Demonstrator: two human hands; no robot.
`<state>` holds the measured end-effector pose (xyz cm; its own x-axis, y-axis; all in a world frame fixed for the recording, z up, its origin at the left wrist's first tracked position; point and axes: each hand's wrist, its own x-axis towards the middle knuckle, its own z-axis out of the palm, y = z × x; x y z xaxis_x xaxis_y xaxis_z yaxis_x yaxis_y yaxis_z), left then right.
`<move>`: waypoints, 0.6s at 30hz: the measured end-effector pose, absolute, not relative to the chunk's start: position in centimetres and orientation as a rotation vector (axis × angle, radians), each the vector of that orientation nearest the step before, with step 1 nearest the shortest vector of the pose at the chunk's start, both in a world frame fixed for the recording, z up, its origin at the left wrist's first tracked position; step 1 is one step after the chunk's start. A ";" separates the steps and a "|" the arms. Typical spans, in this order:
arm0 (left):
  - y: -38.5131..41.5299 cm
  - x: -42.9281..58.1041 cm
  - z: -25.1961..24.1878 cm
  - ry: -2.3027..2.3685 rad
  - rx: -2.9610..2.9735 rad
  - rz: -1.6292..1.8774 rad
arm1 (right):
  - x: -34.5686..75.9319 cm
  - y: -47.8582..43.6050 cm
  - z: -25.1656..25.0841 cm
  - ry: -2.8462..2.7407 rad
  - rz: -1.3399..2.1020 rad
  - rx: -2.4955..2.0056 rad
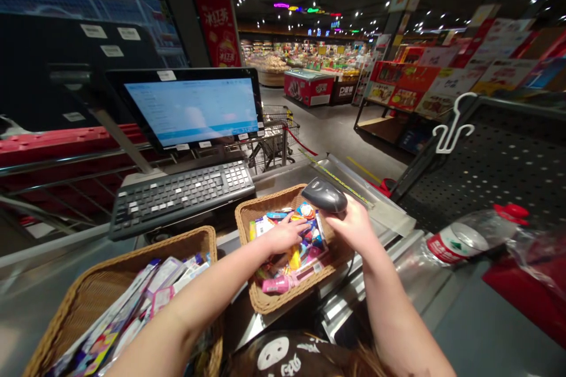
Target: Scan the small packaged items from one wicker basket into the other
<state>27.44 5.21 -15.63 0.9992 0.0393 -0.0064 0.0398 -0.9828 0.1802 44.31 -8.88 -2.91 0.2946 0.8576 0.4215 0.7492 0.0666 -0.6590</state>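
Note:
My right hand (354,224) is wrapped around a black handheld barcode scanner (325,195), held above the right rim of a wicker basket (260,303). Inside that basket lie colourful small packets (316,230) and a pink bottle-shaped item (277,284). My left hand (287,235) rests over the packets with its fingers apart and stretched out, touching them; nothing is visibly gripped, though the undersides of the fingers are hidden. A second wicker basket (75,300), partly covered by my left forearm, contains flat packaged goods (132,306).
Behind the baskets are a black keyboard (181,195) and a lit monitor (198,109). To the right, a clear plastic bottle (469,235) with a red cap lies on its side near a black perforated panel (508,159) with a white hook (453,126). A shopping cart (276,135) stands beyond the counter.

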 end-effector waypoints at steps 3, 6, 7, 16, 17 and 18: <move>5.5 26.6 -15.6 0.051 2.963 -0.069 | 44.0 -8.9 -2.7 -1.473 0.153 -1.708; 5.3 26.3 -15.9 0.141 2.970 -0.129 | 43.6 -8.8 -2.6 -1.481 0.157 -1.694; 5.2 26.3 -16.1 0.211 2.979 -0.101 | 43.5 -8.8 -2.6 -1.483 0.160 -1.686; 5.8 25.2 -16.5 -0.040 3.000 -0.161 | 43.3 -9.2 -2.8 -1.476 0.146 -1.647; 5.7 25.1 -16.8 -0.086 2.997 -0.203 | 43.3 -9.2 -2.8 -1.473 0.147 -1.647; 5.7 25.1 -17.2 -0.113 2.996 -0.222 | 43.3 -9.2 -2.8 -1.469 0.149 -1.646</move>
